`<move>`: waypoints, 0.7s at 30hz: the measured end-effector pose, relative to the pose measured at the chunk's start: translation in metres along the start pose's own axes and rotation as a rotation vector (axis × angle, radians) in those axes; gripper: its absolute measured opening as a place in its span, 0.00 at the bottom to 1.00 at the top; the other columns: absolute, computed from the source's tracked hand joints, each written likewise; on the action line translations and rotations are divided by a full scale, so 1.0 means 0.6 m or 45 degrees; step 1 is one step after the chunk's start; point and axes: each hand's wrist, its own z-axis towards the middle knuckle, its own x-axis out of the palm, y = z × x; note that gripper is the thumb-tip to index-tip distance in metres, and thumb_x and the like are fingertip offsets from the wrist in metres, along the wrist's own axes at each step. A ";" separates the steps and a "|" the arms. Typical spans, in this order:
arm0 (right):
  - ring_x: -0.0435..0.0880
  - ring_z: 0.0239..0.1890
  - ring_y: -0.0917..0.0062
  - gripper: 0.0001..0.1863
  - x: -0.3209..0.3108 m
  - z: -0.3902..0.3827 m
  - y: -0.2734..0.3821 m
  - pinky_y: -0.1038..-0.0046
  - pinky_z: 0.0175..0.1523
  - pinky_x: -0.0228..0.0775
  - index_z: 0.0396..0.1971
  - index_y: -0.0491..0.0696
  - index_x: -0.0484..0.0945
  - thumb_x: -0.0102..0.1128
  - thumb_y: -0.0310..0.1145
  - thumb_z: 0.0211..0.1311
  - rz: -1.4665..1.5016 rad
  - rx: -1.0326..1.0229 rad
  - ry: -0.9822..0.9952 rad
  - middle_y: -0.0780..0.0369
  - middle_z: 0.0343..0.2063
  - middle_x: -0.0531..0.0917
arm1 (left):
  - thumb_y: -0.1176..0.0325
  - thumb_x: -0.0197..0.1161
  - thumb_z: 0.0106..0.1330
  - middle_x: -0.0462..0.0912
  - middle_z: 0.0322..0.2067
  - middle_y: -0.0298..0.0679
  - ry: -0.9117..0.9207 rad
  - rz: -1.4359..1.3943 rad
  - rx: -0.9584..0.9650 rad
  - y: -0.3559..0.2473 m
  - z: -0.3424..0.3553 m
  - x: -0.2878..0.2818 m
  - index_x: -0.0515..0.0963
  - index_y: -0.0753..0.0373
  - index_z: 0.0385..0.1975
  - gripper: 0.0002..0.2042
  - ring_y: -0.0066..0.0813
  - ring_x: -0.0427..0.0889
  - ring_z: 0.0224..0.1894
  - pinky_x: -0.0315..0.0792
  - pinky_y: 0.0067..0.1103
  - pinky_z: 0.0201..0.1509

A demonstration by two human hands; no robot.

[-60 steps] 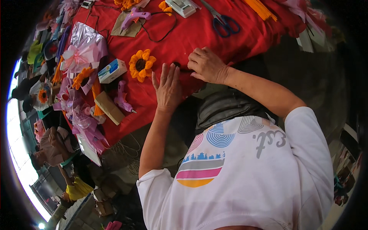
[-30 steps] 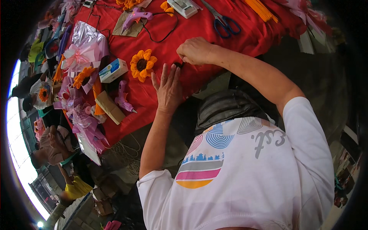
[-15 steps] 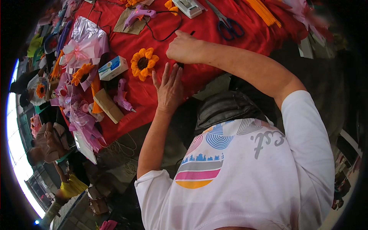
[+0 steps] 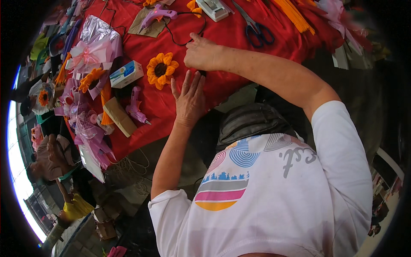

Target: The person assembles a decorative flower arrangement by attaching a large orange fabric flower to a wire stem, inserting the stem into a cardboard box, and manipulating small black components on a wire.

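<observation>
Flat on the red cloth (image 4: 231, 92) near the table's front edge lies my left hand (image 4: 190, 100), fingers stretched out. Just beyond its fingertips my right hand (image 4: 204, 53) is curled closed, knuckles up, the index finger partly bent toward the far side. A small dark piece (image 4: 202, 73) shows between the two hands, too covered to name. Anything inside the right hand's grip is hidden. Close by on the left rests an orange sunflower (image 4: 160, 70) of fuzzy petals with a dark brown centre.
Left of the flower are a small box (image 4: 126, 74), a purple glue gun (image 4: 136, 107) and wrapped bouquets (image 4: 90, 58). Farther off lie another glue gun (image 4: 156, 15) with a black cord, scissors (image 4: 256, 31) and orange fuzzy stems (image 4: 295, 17). Other people (image 4: 53, 156) are at far left.
The short black tip that stuck out beyond my right hand is no longer seen. That hand has turned slightly; my left hand stays almost in place.
</observation>
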 end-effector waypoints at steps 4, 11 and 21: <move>0.70 0.59 0.72 0.05 0.013 -0.020 0.005 0.48 0.71 0.38 0.23 0.55 0.80 0.54 0.34 0.52 -0.197 -0.030 -0.343 0.68 0.39 0.80 | 0.67 0.57 0.53 0.72 0.57 0.35 0.003 0.020 0.007 0.001 -0.001 -0.001 0.72 0.59 0.53 0.24 0.30 0.59 0.67 0.34 0.49 0.70; 0.73 0.42 0.75 0.02 0.068 -0.070 0.020 0.68 0.55 0.59 0.23 0.54 0.77 0.57 0.33 0.49 0.022 0.089 -0.815 0.67 0.29 0.75 | 0.67 0.57 0.52 0.72 0.57 0.36 -0.015 0.033 0.006 0.001 -0.004 0.003 0.72 0.60 0.53 0.25 0.31 0.59 0.67 0.34 0.51 0.69; 0.72 0.38 0.73 0.04 0.103 -0.079 0.036 0.68 0.46 0.61 0.25 0.52 0.76 0.61 0.34 0.49 0.265 0.279 -0.902 0.67 0.28 0.74 | 0.68 0.56 0.52 0.70 0.59 0.36 -0.017 0.046 -0.009 0.003 -0.005 0.013 0.72 0.60 0.54 0.25 0.32 0.59 0.67 0.35 0.51 0.69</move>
